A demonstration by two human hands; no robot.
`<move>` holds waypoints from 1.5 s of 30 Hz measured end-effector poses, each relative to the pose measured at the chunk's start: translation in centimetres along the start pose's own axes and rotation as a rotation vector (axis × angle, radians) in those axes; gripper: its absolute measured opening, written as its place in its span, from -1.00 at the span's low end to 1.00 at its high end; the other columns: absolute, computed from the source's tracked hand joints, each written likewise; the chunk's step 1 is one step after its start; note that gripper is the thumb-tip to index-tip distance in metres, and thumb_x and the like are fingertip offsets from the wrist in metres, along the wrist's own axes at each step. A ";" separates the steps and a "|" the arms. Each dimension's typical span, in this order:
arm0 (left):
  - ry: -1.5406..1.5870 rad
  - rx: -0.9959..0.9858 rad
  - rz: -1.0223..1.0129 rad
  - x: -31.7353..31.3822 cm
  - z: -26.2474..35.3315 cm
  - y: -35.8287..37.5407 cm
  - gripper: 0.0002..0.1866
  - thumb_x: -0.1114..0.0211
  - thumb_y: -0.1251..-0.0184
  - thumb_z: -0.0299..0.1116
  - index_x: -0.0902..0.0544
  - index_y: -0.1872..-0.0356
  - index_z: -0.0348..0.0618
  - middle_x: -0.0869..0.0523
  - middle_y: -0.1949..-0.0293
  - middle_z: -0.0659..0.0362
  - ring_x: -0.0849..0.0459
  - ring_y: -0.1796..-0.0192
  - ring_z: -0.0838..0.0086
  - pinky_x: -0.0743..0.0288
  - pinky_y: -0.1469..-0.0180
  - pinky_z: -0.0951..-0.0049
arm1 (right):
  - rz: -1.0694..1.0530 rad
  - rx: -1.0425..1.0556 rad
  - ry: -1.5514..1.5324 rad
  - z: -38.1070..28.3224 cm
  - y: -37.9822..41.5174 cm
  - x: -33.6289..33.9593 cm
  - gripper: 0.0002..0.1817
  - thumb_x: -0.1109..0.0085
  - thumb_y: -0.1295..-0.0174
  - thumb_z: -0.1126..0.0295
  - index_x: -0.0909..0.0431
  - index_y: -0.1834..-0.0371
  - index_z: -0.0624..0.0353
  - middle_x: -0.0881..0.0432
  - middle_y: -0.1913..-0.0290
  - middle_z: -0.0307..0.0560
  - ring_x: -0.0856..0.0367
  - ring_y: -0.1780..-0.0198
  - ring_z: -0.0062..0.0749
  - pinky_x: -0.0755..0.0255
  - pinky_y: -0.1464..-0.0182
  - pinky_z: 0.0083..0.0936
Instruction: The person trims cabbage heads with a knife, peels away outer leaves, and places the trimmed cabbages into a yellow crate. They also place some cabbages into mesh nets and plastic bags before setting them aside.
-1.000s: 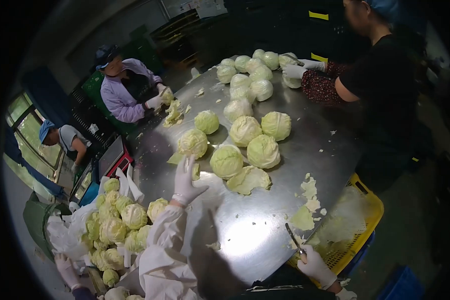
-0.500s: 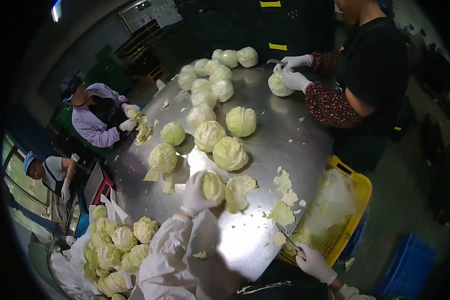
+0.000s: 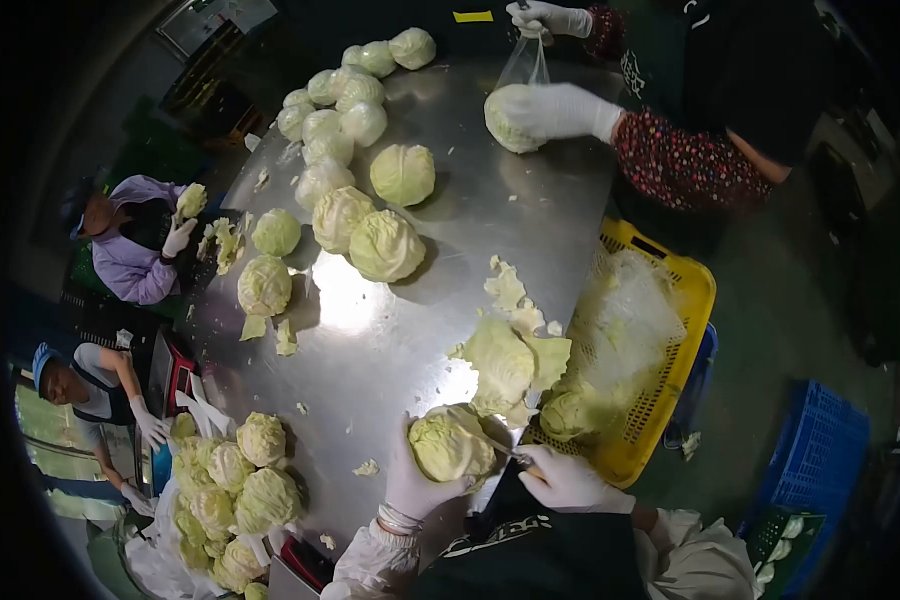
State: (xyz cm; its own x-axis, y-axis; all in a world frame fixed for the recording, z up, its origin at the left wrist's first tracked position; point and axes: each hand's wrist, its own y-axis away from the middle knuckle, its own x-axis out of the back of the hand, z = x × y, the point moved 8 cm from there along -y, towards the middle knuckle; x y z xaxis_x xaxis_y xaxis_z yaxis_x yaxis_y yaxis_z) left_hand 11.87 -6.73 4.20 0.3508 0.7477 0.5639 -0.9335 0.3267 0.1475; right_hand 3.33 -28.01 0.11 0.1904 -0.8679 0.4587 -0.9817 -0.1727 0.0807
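My left hand [image 3: 420,480], in a white glove, holds a pale green cabbage [image 3: 452,444] over the near edge of the metal table [image 3: 370,370]. My gloved right hand [image 3: 568,480] is closed around the handle of a knife [image 3: 516,457], its blade at the cabbage's right side and partly hidden. Loose outer leaves [image 3: 500,368] lie on the table just beyond the cabbage. Farther off are several bare cabbages [image 3: 387,246] and several wrapped ones [image 3: 363,122].
A yellow crate [image 3: 692,330] with leaves and plastic stands right of the table, a blue crate [image 3: 805,450] beyond it. Cabbages in a bag [image 3: 213,508] are at lower left. A co-worker [image 3: 690,120] bags a cabbage at upper right; two other people are at left.
My left hand has brought the cabbage down and right to the knife. Large leaves now lie on the pile. The view has shifted. The co-worker at upper right now holds a bag over a cabbage.
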 end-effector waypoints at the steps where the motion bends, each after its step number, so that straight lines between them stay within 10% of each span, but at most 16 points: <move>1: -0.116 0.002 0.052 0.0 -0.3 0.2 0.38 -0.78 0.34 -0.08 -0.09 -0.52 -0.45 -0.43 -0.25 -0.20 -0.50 -0.31 0.02 -0.41 -0.41 0.15 | -0.049 -0.052 0.014 -0.3 -0.1 -0.8 -0.56 -0.15 -0.43 0.23 -0.41 -0.25 0.24 -0.69 0.15 0.18 -0.75 0.21 0.08 -0.64 0.17 -0.16; 9: -0.272 0.012 0.058 0.2 -0.5 -0.7 0.33 -0.78 0.36 -0.02 -0.17 -0.44 -0.49 -0.38 -0.18 -0.21 -0.46 -0.25 -0.04 -0.42 -0.35 0.10 | -0.081 0.021 0.201 -1.1 0.2 -2.5 -0.67 -0.13 -0.42 0.24 -0.41 -0.06 0.25 -0.69 0.25 0.16 -0.74 0.44 -0.03 -0.62 0.45 -0.22; 26: -0.529 -0.167 0.078 -1.5 3.3 -3.4 0.17 -0.73 0.42 0.11 -0.38 -0.20 -0.53 -0.52 0.00 -0.26 -0.54 -0.05 -0.10 -0.51 -0.15 0.00 | -0.080 -0.154 0.424 2.0 -7.1 -3.5 -0.78 -0.09 -0.35 0.41 -0.38 0.10 0.36 -0.67 0.45 0.26 -0.72 0.37 0.24 -0.60 0.30 0.02; 30: -0.097 -0.063 -0.014 0.6 -1.1 -3.0 0.14 -0.80 0.34 -0.06 -0.33 -0.26 -0.45 -0.54 -0.10 -0.16 -0.60 -0.16 0.11 -0.52 -0.24 0.13 | -0.110 -0.222 0.173 4.5 -6.6 -4.8 -0.79 -0.09 -0.34 0.38 -0.43 0.12 0.32 -0.69 0.41 0.24 -0.73 0.33 0.26 -0.58 0.21 0.08; 32: 0.208 0.034 -0.078 1.0 -3.2 -1.8 0.12 -0.81 0.25 -0.21 -0.26 -0.33 -0.38 -0.54 -0.19 -0.06 -0.58 -0.26 0.25 -0.49 -0.33 0.19 | 0.227 0.122 0.069 3.9 -6.3 -3.1 -0.77 -0.14 -0.33 0.35 -0.42 0.15 0.32 -0.65 0.40 0.31 -0.67 0.34 0.31 -0.53 0.22 0.09; 34: 0.519 0.197 -0.060 2.0 -3.8 0.2 0.13 -0.80 0.21 -0.28 -0.21 -0.37 -0.31 -0.54 -0.23 -0.02 -0.57 -0.29 0.28 -0.48 -0.38 0.20 | 0.268 -0.187 -0.105 8.0 -5.3 -1.6 -0.79 -0.07 -0.43 0.37 -0.40 0.12 0.33 -0.57 0.47 0.32 -0.57 0.45 0.16 -0.48 0.29 0.00; 37: 0.575 0.133 0.003 2.0 -6.4 2.4 0.17 -0.80 0.24 -0.34 -0.17 -0.41 -0.26 -0.51 -0.26 -0.02 -0.52 -0.36 0.24 -0.43 -0.43 0.18 | 0.325 -0.667 -0.707 12.9 -1.6 1.1 -0.82 -0.02 -0.59 0.22 -0.36 0.01 0.07 -0.47 0.40 -0.25 -0.46 0.59 -0.60 -0.44 0.62 -0.54; 42: 0.716 -0.057 0.044 -0.8 -3.2 2.3 0.25 -0.81 0.31 -0.36 -0.13 -0.47 -0.19 -0.37 -0.39 -0.04 -0.39 -0.48 0.18 -0.33 -0.50 0.11 | 0.347 -0.323 -0.578 9.4 -0.2 2.9 -0.87 -0.10 -0.53 0.39 -0.40 0.09 0.20 -0.56 0.30 -0.18 -0.56 0.45 -0.60 -0.51 0.38 -0.60; 45: 0.397 -0.241 -0.110 -1.5 -1.0 0.0 0.23 -0.78 0.22 -0.34 -0.14 -0.53 -0.20 -0.21 -0.52 -0.14 -0.22 -0.59 0.04 -0.18 -0.57 0.06 | 0.199 0.005 -0.347 2.3 -2.2 2.9 -0.63 -0.17 -0.34 0.50 -0.46 -0.21 0.28 -0.55 -0.16 0.07 -0.70 -0.01 -0.33 -0.56 -0.06 -0.45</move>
State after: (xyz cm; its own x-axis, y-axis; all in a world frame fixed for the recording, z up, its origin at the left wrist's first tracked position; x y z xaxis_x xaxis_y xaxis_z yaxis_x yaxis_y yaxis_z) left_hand 11.42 -7.26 2.53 0.4914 0.8490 0.1943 -0.8620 0.5060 -0.0306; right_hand 6.07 -31.18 -0.74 -0.0109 -0.9903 0.1387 -0.9998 0.0132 0.0157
